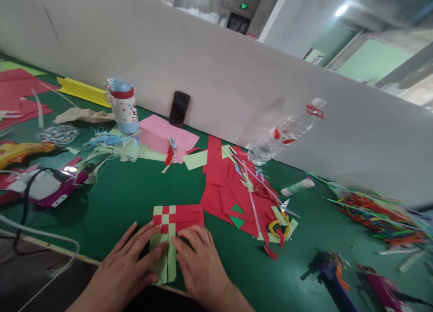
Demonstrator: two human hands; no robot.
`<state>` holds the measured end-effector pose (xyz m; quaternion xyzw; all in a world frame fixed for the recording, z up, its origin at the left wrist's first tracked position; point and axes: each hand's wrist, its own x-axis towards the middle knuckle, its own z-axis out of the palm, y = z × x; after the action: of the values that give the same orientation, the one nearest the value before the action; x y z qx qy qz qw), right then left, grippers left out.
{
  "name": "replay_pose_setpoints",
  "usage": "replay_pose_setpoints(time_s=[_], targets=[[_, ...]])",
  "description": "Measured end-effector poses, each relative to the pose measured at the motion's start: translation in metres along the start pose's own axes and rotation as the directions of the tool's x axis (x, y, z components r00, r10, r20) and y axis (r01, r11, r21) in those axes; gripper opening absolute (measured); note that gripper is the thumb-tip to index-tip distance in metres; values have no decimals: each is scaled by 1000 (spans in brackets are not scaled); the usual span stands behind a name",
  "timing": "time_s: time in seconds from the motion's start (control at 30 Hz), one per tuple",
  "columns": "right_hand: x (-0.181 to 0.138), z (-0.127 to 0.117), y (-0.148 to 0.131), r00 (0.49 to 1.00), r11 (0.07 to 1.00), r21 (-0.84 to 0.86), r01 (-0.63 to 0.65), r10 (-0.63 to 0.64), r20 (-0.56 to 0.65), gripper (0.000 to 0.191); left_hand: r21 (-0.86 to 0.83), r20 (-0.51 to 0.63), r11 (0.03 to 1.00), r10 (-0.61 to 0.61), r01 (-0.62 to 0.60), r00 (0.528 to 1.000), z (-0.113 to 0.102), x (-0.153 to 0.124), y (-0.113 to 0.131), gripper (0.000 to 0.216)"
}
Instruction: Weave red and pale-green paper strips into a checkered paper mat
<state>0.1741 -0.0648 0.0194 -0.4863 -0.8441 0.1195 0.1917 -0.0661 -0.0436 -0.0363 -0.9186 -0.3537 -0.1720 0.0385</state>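
Observation:
A woven paper piece (176, 219) of red and pale green strips lies on the green table near the front edge, with a small checkered patch at its upper left. My left hand (130, 262) lies flat on the loose green strips at the left, fingers stretched out. My right hand (199, 258) rests beside it, fingers curled down and pressing on the strips where the red ones begin. Both hands touch the weave; neither lifts it.
Red paper sheets and scraps (233, 190) with yellow-handled scissors (279, 226) lie to the right. A clear water bottle (284, 134), a phone (179, 108) and a spotted flask (123, 107) stand by the white partition (216, 73). Glue stick (297, 186), coloured strips (379, 213), pink sheet (162, 136).

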Motion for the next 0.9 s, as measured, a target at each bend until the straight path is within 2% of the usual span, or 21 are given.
replay_pose_setpoints(time_s=[0.07,0.23,0.4,0.57,0.7,0.9], targets=[[-3,4,-2,1000,1000,11,21,-21,1,27,-9,13,1000,-23,23,1000,-1,-1,0,59],[-5,12,2,999,999,23,37,-36,-28,27,-33,16,999,14,-14,1000,-6,-10,-9,58],[-7,13,2,998,999,20,28,-27,-50,26,43,8,996,77,-78,997,-11,-20,-17,58],[-5,12,1,997,1000,6,26,-26,-70,25,45,-6,995,89,-89,996,-17,-14,-16,51],[-3,8,0,999,1000,-7,18,-18,-36,25,35,-23,993,111,-111,994,-23,-7,-16,49],[-4,5,-2,1000,1000,-11,13,-13,-22,26,-22,-38,997,75,-76,996,-20,-8,-17,41]])
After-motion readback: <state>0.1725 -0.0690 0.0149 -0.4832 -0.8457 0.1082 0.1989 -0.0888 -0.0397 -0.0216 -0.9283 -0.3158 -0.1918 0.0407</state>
